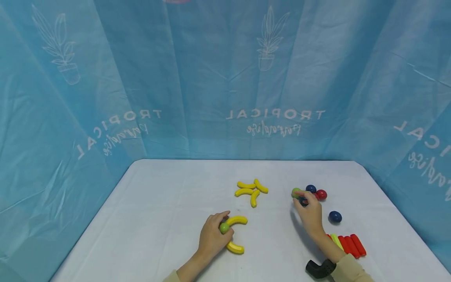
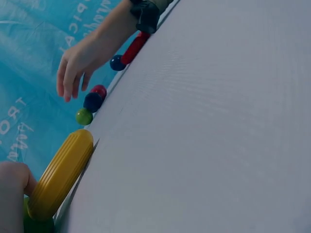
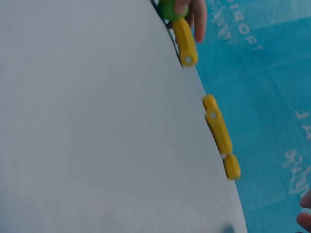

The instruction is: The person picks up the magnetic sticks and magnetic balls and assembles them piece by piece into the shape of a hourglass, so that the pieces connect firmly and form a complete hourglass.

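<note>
Green ball point(image 1: 224, 228), near the middle of the white bench point(image 1: 169, 199): we see the left hand point(image 1: 212, 234) pinching it between thumb and fingers, beside two yellow pieces point(image 1: 237, 220). The right hand point(image 1: 311, 214) hangs with fingers loose, just above a cluster of balls point(image 1: 322, 195). Around us, blue curtains point(image 1: 211, 86) with white lettering hang behind the bench and at both sides.

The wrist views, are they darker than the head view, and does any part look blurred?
Head view: brighter, a soft shadow on the white tabletop beside the right hand; left wrist view: dim, faint ripple pattern on the tabletop; right wrist view: dim, yellow pieces slightly soft.
</note>
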`<state>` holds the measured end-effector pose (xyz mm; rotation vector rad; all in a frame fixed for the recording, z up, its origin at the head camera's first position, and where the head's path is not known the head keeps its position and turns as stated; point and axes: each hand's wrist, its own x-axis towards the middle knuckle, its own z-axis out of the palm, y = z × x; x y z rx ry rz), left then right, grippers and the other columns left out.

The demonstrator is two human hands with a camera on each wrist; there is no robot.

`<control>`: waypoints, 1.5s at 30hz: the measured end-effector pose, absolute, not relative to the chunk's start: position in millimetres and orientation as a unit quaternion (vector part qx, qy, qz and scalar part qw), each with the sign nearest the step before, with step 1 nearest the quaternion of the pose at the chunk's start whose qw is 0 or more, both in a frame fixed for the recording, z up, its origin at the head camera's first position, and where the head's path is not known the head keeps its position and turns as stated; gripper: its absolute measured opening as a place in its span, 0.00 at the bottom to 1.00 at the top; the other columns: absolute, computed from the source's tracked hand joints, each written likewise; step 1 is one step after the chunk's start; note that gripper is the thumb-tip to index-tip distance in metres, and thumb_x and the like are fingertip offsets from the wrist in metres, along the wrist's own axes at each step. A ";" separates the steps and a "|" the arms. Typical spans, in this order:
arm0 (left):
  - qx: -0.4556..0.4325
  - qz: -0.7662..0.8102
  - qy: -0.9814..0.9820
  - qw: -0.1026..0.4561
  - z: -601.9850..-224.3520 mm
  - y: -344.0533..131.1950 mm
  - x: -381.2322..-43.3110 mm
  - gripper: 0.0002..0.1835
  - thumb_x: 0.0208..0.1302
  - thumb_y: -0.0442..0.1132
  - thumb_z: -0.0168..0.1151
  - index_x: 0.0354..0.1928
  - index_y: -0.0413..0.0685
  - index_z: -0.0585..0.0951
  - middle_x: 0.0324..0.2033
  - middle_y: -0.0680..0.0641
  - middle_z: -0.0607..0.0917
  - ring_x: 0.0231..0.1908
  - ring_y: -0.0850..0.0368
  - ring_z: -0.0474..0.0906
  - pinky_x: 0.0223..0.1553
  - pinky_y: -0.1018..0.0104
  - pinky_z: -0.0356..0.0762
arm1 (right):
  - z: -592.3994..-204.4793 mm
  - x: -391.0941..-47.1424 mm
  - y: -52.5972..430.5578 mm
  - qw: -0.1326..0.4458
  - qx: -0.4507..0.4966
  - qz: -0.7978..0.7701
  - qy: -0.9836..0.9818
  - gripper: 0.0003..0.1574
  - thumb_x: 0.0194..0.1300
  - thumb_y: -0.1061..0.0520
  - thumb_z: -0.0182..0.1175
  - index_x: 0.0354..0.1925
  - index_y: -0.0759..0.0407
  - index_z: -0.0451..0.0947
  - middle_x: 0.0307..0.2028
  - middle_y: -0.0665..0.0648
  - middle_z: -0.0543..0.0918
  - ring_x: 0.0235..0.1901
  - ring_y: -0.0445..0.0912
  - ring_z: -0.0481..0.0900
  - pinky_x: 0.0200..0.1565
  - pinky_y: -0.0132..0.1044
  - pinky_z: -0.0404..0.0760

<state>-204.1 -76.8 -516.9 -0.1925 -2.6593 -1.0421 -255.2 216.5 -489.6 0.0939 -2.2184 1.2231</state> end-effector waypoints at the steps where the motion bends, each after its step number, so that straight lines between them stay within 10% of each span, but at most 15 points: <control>1: -0.065 -0.363 -0.919 0.136 -516.8 -76.9 -204.1 0.26 0.47 0.42 0.67 0.53 0.53 0.80 0.41 0.55 0.84 0.40 0.63 0.74 0.42 0.67 0.73 | -489.6 -255.3 220.5 0.301 0.028 0.456 -0.837 0.14 0.55 0.70 0.62 0.43 0.69 0.80 0.43 0.65 0.84 0.44 0.49 0.76 0.41 0.17 0.68; 13: -0.029 -0.382 -0.912 0.149 -520.2 -75.4 -207.4 0.15 0.52 0.39 0.67 0.44 0.53 0.84 0.32 0.57 0.83 0.35 0.64 0.77 0.39 0.66 0.76 | -491.7 -259.2 238.2 0.233 0.006 0.415 -0.880 0.21 0.56 0.70 0.62 0.51 0.69 0.77 0.51 0.69 0.80 0.50 0.58 0.75 0.43 0.05 0.56; 24: 0.018 -0.480 -0.864 0.147 -519.9 -75.9 -208.0 0.11 0.56 0.36 0.66 0.42 0.50 0.83 0.34 0.53 0.83 0.29 0.66 0.70 0.31 0.74 0.68 | -499.5 -261.2 239.5 0.221 0.026 0.389 -0.894 0.20 0.47 0.70 0.69 0.42 0.69 0.80 0.42 0.67 0.82 0.38 0.53 0.78 0.34 0.24 0.73; 45: -0.031 -0.564 -0.819 0.099 -518.9 -75.7 -209.7 0.08 0.56 0.34 0.67 0.39 0.43 0.81 0.32 0.46 0.83 0.23 0.68 0.73 0.24 0.78 0.73 | -513.4 -247.3 173.7 0.161 0.157 0.498 -0.838 0.22 0.48 0.67 0.71 0.45 0.64 0.79 0.42 0.59 0.84 0.40 0.48 0.82 0.41 0.29 0.82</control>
